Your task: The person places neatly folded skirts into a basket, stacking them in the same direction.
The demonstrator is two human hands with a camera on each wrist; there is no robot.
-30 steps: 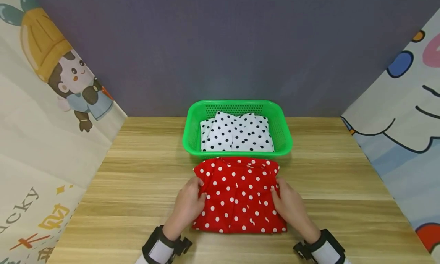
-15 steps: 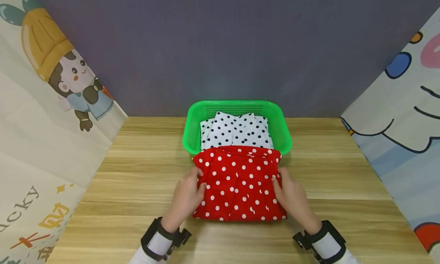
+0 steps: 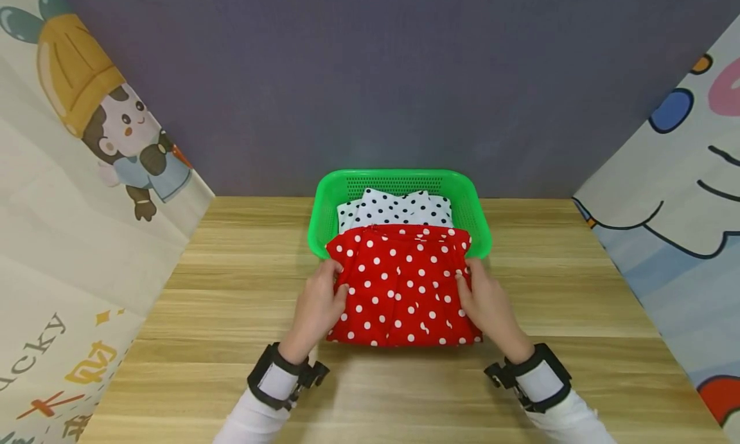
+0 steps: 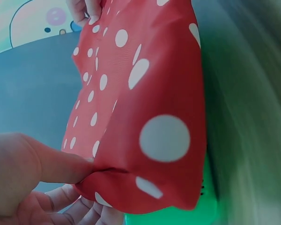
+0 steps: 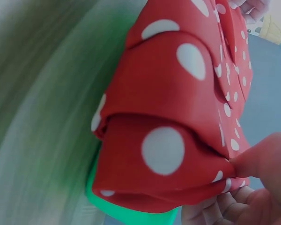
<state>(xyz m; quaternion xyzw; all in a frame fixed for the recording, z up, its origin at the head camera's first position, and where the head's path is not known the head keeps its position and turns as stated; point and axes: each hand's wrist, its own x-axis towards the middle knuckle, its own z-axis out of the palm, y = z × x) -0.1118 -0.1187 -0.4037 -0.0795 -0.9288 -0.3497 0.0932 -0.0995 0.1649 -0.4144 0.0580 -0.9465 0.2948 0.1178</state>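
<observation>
A folded red cloth garment with white dots is held between both hands, its far edge overlapping the near rim of a green plastic basket in the head view. My left hand pinches its left side, thumb on top and fingers beneath, as the left wrist view shows on the red cloth. On the opposite side, my right hand pinches the right edge the same way; layered folds of the red cloth show there. Inside the basket lies a folded white cloth with black dots, its near part hidden by the red one.
The basket stands at the back of a wood-grain table, close to a dark grey panel. Printed cartoon sheets line the left side and the right side. Each wrist wears a black strap with a camera mount.
Both hands have carried the red garment forward, away from the body, from just in front of the basket to over its near part. More of the white dotted cloth is now covered.
</observation>
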